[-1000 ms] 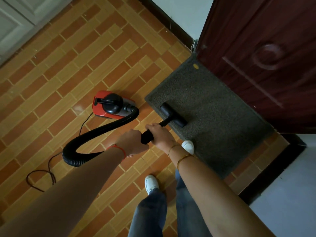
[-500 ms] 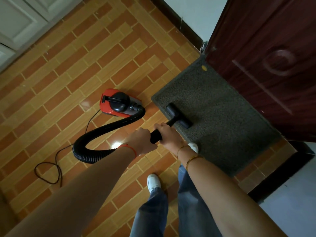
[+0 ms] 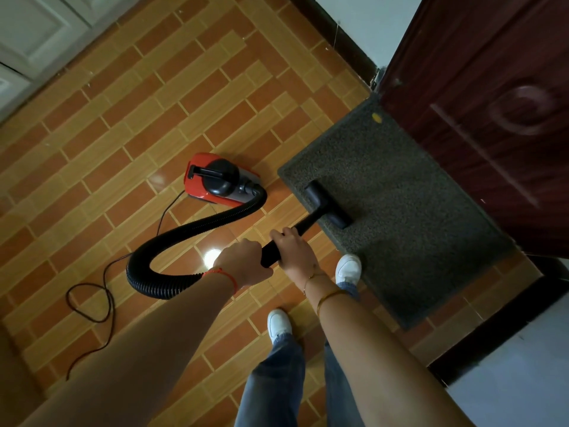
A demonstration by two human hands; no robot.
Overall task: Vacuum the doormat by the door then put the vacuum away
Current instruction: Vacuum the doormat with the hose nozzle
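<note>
Doormat point(image 3: 400, 211) edge hides under door point(image 3: 492, 118); both hands' fingers grip wand point(image 3: 295, 235).

A home entryway: tiled floor point(image 3: 129, 124), doormat point(image 3: 400, 211), wooden door point(image 3: 492, 103).

hands point(image 3: 271, 257) on wand point(image 3: 295, 234), nozzle point(image 3: 328, 204) on doormat point(image 3: 400, 217)

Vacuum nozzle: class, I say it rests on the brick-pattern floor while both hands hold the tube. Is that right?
Not quite. The head view shows the nozzle resting on the doormat, not the floor. Both the left hand and right hand do hold the tube.
</note>
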